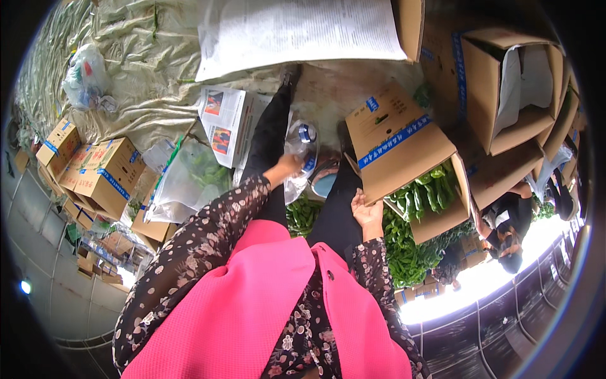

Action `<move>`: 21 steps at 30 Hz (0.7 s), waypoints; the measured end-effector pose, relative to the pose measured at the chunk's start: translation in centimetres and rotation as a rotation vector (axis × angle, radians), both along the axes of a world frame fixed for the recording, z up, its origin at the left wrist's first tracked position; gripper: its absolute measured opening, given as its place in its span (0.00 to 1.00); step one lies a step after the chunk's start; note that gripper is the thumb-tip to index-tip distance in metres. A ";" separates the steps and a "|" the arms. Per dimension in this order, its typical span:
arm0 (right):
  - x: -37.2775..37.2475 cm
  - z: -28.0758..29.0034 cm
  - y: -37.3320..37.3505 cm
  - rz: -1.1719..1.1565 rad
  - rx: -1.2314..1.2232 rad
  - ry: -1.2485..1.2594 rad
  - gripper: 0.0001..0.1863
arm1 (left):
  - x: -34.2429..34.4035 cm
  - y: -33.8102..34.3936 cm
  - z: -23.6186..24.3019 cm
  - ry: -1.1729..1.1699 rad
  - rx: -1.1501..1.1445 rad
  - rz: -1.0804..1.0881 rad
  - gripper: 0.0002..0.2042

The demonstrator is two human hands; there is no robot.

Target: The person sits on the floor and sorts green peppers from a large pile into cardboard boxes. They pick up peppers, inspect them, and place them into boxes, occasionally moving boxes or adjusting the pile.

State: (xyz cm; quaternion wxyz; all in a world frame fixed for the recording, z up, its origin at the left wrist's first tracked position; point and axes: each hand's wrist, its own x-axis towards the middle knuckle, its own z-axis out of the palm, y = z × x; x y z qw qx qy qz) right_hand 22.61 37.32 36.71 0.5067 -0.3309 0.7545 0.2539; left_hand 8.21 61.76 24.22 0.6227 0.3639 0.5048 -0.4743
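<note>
My right hand (367, 213) pinches the near lower edge of a cardboard box (404, 142) with blue tape across it. Long green peppers (429, 192) show at the box's open side. My left hand (287, 168) is between my legs, beside blue-and-white rolls that look like tape (307, 133) and some clear plastic wrap (294, 189). Its fingers are blurred, so whether it grips a roll is unclear. More green peppers (404, 252) lie heaped below the box, and others (303, 215) show between my legs.
A paper-lined carton (410, 28) lies ahead. Open cartons (480, 95) stand at the right, near other people (508, 230). Taped cartons (104, 174), a clear bag with greens (196, 177) and newspaper (224, 123) are at left. A wrinkled sheet (145, 76) covers the ground.
</note>
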 end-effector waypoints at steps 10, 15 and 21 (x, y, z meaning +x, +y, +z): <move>-1.1 0.3 -1.6 -0.154 0.269 -0.043 0.28 | 6.4 4.1 -1.4 -0.163 0.220 0.306 0.12; -1.1 -0.2 -0.6 -0.315 0.062 -0.089 0.15 | 6.9 3.2 -0.7 -0.220 0.118 0.089 0.13; -2.3 -2.0 -1.5 -0.575 -0.033 -0.147 0.12 | 7.0 9.7 -0.1 -0.343 0.083 -0.157 0.13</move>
